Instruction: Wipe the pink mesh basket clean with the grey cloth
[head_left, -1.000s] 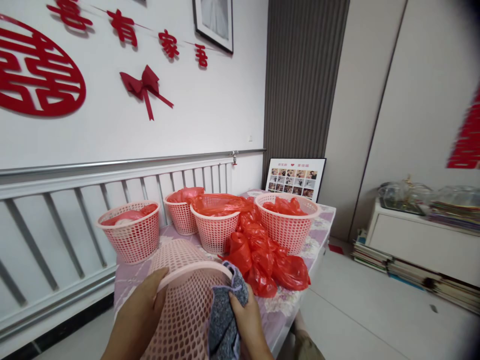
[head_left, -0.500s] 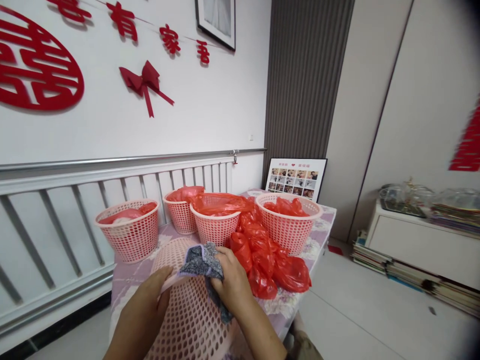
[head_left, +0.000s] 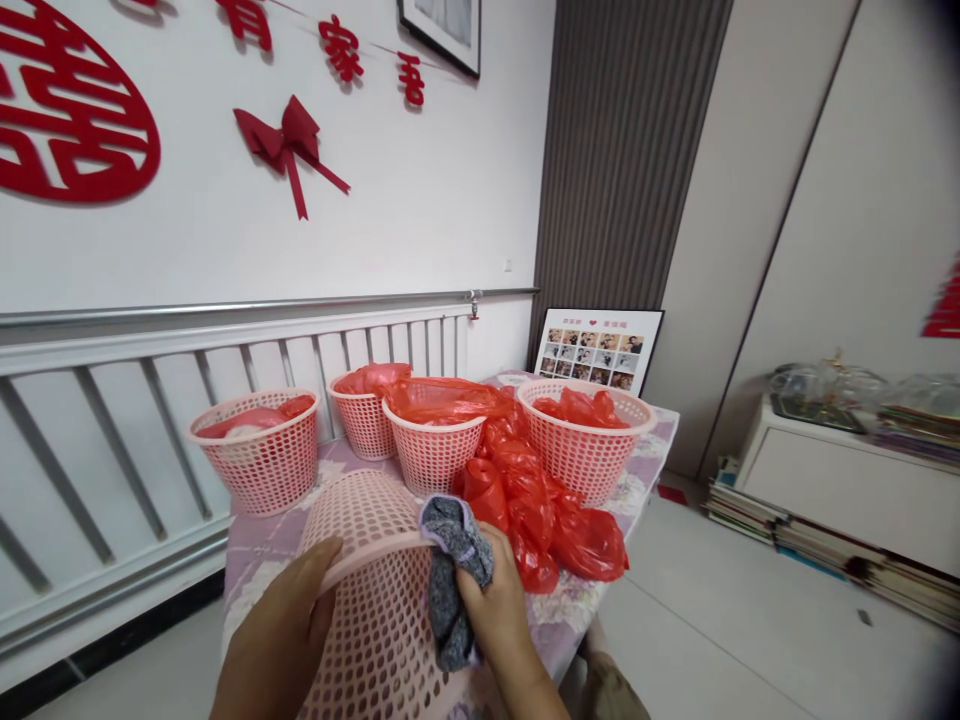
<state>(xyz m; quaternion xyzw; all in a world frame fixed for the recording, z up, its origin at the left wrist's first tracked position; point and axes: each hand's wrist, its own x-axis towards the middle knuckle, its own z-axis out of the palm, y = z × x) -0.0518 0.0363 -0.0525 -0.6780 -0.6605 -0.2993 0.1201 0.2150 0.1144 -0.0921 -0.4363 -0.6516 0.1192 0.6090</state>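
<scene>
A pink perforated plastic basket (head_left: pixel 367 630) lies tipped on its side at the near edge of the table, its opening facing me. My left hand (head_left: pixel 289 620) grips the left part of its rim, thumb inside and fingers outside. In my right hand (head_left: pixel 499 595) is a grey cloth with a purple edge (head_left: pixel 450 580), pressed over the right part of the same rim. Part of the cloth hangs down inside the opening. Just beyond my right hand lie crumpled red plastic bags (head_left: pixel 529 520) and a red bag roll (head_left: pixel 484 490).
Behind stand more pink baskets holding red bags: one at left (head_left: pixel 259 460), one at back (head_left: pixel 367 420), one in the middle (head_left: pixel 439 450) and one at right (head_left: pixel 585 450). The flowered tablecloth (head_left: pixel 255 550) lies beneath. A white radiator (head_left: pixel 112 400) runs along the wall.
My right hand and the cloth have slid to the right along the basket's rim. My left hand keeps its hold in nearly the same place. The view has shifted slightly.
</scene>
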